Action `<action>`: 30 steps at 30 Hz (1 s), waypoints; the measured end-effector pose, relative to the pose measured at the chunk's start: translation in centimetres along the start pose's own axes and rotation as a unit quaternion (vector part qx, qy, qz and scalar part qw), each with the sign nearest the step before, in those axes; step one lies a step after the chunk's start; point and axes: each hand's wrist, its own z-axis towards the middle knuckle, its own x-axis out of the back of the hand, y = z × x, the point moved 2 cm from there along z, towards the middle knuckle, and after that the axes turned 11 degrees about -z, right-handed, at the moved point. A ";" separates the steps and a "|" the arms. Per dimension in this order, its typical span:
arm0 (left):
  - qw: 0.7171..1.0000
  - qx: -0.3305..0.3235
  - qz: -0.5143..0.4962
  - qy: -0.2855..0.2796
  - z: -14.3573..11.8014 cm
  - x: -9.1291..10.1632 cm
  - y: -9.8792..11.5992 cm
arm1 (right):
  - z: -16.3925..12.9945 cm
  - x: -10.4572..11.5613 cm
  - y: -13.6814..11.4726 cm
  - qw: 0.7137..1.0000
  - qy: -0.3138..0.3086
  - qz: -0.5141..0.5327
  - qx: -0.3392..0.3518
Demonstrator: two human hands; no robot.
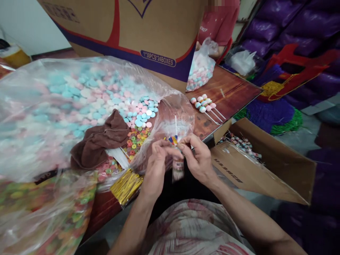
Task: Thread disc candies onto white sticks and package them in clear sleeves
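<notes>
- The left hand (156, 159) and right hand (198, 157) meet just off the near edge of the bench (233, 88); each grip is pinched shut on a small wrapped candy stick (177, 156) that stands upright between them.
- The wood-grain bench is crowded: a big clear bag of pastel candies (79, 95), a brown cloth (101, 141), gold twist ties (126, 186), finished lollipops (203, 102).
- A large printed carton (148, 32) stands behind; an open cardboard box (265, 159) sits low to the right.
- Purple sacks (287, 24) fill the far right, where a person in red (220, 21) sits.
</notes>
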 end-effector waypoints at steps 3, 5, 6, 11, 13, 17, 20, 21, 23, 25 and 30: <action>0.997 0.004 0.065 0.039 -0.9 0.2 -0.5 | -0.3 0.8 -0.9 0.999 0.016 -0.005 0.027; 0.997 0.024 0.067 0.027 -1.2 0.0 -1.1 | -0.9 1.2 -1.1 0.999 0.020 0.022 0.012; 0.997 0.033 0.063 0.012 -1.2 -0.3 -1.5 | -1.3 1.4 -1.0 0.999 0.015 0.048 -0.013; 0.997 0.014 0.066 0.035 -0.9 -1.6 -3.4 | -4.4 2.0 0.7 0.963 -0.065 0.173 -0.194; 0.990 -0.018 0.133 0.035 -0.6 -2.3 -4.2 | -6.0 2.0 1.7 0.949 -0.077 0.187 -0.243; 0.960 -0.072 0.262 -0.067 -0.2 -3.9 -5.0 | -8.1 2.9 5.0 0.907 -0.005 0.271 -0.323; 0.941 -0.114 0.308 -0.079 0.0 -3.2 -4.0 | -7.3 6.2 9.6 0.863 0.111 0.336 -0.361; 0.933 -0.132 0.327 -0.068 0.0 -2.4 -3.5 | -6.6 7.7 11.4 0.849 0.154 0.353 -0.362; 0.915 -0.157 0.369 -0.042 0.3 -0.5 -2.4 | -5.2 10.6 14.6 0.818 0.239 0.373 -0.367; 0.900 -0.160 0.405 -0.019 0.8 1.4 -1.7 | -4.0 11.9 16.5 0.816 0.257 0.337 -0.394; 0.848 -0.177 0.499 -0.012 2.3 1.8 -2.4 | -2.7 6.4 12.8 0.963 0.117 0.009 -0.245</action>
